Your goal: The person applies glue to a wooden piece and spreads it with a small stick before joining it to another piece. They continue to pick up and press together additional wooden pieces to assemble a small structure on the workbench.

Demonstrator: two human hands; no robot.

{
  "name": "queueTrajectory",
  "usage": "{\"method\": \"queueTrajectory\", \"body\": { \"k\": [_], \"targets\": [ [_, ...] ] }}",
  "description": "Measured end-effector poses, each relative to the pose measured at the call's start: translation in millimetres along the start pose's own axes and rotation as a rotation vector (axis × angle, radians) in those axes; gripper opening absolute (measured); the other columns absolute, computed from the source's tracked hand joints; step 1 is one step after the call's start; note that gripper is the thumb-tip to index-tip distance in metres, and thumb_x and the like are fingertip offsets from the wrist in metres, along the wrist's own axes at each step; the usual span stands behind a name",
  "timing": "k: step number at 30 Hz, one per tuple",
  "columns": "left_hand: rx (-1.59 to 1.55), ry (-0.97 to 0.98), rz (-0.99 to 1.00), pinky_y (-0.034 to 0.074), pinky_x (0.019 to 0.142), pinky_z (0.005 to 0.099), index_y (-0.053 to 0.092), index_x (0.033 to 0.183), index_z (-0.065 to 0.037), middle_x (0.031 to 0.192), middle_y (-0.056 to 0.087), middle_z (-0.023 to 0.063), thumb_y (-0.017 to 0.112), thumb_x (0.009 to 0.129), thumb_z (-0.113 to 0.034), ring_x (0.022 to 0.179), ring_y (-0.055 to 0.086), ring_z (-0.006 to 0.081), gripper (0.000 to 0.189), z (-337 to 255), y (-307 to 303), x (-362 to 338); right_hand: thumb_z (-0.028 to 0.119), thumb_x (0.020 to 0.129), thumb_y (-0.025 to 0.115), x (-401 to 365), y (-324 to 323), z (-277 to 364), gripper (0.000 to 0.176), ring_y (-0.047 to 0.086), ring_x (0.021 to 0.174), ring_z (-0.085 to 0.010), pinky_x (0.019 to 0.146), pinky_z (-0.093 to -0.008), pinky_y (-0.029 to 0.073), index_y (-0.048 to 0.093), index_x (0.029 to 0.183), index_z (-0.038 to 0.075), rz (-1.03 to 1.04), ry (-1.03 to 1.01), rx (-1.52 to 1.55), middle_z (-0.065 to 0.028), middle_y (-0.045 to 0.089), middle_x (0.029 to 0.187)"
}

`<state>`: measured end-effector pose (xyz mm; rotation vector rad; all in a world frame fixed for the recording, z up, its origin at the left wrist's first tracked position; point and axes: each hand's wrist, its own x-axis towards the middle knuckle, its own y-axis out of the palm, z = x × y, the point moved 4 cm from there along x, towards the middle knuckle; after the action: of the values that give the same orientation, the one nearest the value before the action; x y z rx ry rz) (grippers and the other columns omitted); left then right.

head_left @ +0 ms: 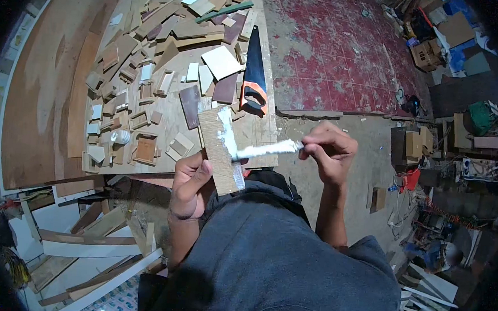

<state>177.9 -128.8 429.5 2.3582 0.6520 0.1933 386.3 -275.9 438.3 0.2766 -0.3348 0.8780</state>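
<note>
My left hand [188, 181] grips a small rectangular wooden board [213, 131] by its lower left side, thumb against the edge. A strip of white paste [226, 132] runs along the board's right side, with a thinner smear near its bottom corner. Between the fingertips of my right hand [332, 151] is the far end of a thin stick [269, 149], coated in white paste for most of its length. The stick's other end touches the board's right edge beside the paste. Both hands are above the near edge of the worktable [117, 169].
A handsaw [255, 70] with an orange and black handle lies at the table's right side. Many wood offcuts [196, 32] and small wooden box-like pieces [145, 148] cover the tabletop. Scrap boards [92, 248] lean at lower left. Boxes [427, 55] and clutter line the right.
</note>
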Motion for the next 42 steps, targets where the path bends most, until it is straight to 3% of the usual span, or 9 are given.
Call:
{"method": "queueTrajectory", "body": {
  "k": [2, 5, 13, 19, 24, 32, 36, 42],
  "targets": [
    [-0.059, -0.031, 0.001, 0.050, 0.094, 0.0453, 0.053, 0.123, 0.013, 0.114, 0.062, 0.0302, 0.053, 0.098, -0.022, 0.104, 0.065, 0.0341, 0.042, 1, 6, -1, -0.013, 0.074, 0.071, 3, 2, 0, 0.014, 0.064, 0.064, -0.0161, 0.053, -0.0247, 0.052, 0.071, 0.086, -0.006, -0.028, 0.027, 0.002, -0.0127, 0.065, 0.076],
    [-0.044, -0.014, -0.047, 0.050, 0.093, 0.0429, 0.052, 0.123, 0.012, 0.113, 0.063, 0.0288, 0.054, 0.097, -0.022, 0.102, 0.066, 0.0320, 0.043, 0, 10, -2, -0.012, 0.067, 0.075, 9, 3, 8, 0.021, 0.066, 0.067, -0.0159, 0.058, -0.0264, 0.052, 0.073, 0.084, -0.001, 0.159, -0.135, -0.176, -0.0094, 0.068, 0.073],
    [-0.003, 0.050, -0.180, 0.051, 0.092, 0.0406, 0.052, 0.124, 0.011, 0.114, 0.063, 0.0256, 0.052, 0.098, -0.020, 0.102, 0.065, 0.0289, 0.041, 4, 6, -11, -0.006, 0.067, 0.079, 17, 0, 5, 0.017, 0.065, 0.064, -0.0169, 0.057, -0.0261, 0.052, 0.073, 0.083, -0.002, 0.363, -0.220, -0.121, -0.0115, 0.066, 0.072],
    [-0.081, 0.046, -0.174, 0.054, 0.091, 0.0408, 0.050, 0.126, 0.011, 0.116, 0.062, 0.0268, 0.050, 0.099, -0.020, 0.101, 0.066, 0.0280, 0.041, 3, 10, -15, -0.010, 0.066, 0.077, 24, 1, 4, 0.021, 0.067, 0.069, -0.0170, 0.059, -0.0253, 0.053, 0.074, 0.085, -0.001, 0.353, -0.207, -0.037, -0.0125, 0.068, 0.076],
    [-0.047, 0.063, -0.176, 0.054, 0.090, 0.0408, 0.049, 0.126, 0.011, 0.116, 0.062, 0.0277, 0.049, 0.099, -0.021, 0.102, 0.066, 0.0295, 0.042, 6, 14, -16, -0.014, 0.068, 0.075, 26, -1, -11, 0.019, 0.067, 0.077, -0.0189, 0.067, -0.0272, 0.055, 0.072, 0.083, -0.003, 0.161, -0.127, 0.111, -0.0156, 0.067, 0.083],
    [-0.111, 0.105, -0.186, 0.054, 0.090, 0.0411, 0.051, 0.125, 0.010, 0.113, 0.063, 0.0249, 0.049, 0.100, -0.022, 0.102, 0.066, 0.0279, 0.041, 7, 12, -15, -0.011, 0.065, 0.074, 29, 2, -5, 0.020, 0.068, 0.074, -0.0183, 0.064, -0.0251, 0.052, 0.074, 0.082, 0.001, 0.350, -0.274, -0.143, -0.0117, 0.069, 0.081],
    [-0.135, 0.126, -0.231, 0.054, 0.089, 0.0409, 0.052, 0.123, 0.010, 0.111, 0.064, 0.0230, 0.048, 0.100, -0.021, 0.101, 0.066, 0.0282, 0.039, 7, 8, -12, -0.007, 0.064, 0.076, 28, 4, 2, 0.023, 0.068, 0.072, -0.0162, 0.060, -0.0248, 0.050, 0.077, 0.083, 0.007, 0.361, -0.302, -0.173, -0.0097, 0.071, 0.080],
    [-0.201, 0.102, -0.211, 0.053, 0.091, 0.0414, 0.052, 0.122, 0.010, 0.113, 0.063, 0.0253, 0.048, 0.100, -0.020, 0.104, 0.065, 0.0300, 0.038, -1, 8, -2, -0.007, 0.065, 0.077, 33, 4, 4, 0.020, 0.068, 0.072, -0.0174, 0.061, -0.0255, 0.051, 0.076, 0.082, 0.004, 0.328, -0.303, -0.150, -0.0113, 0.070, 0.079]
  ]
}}
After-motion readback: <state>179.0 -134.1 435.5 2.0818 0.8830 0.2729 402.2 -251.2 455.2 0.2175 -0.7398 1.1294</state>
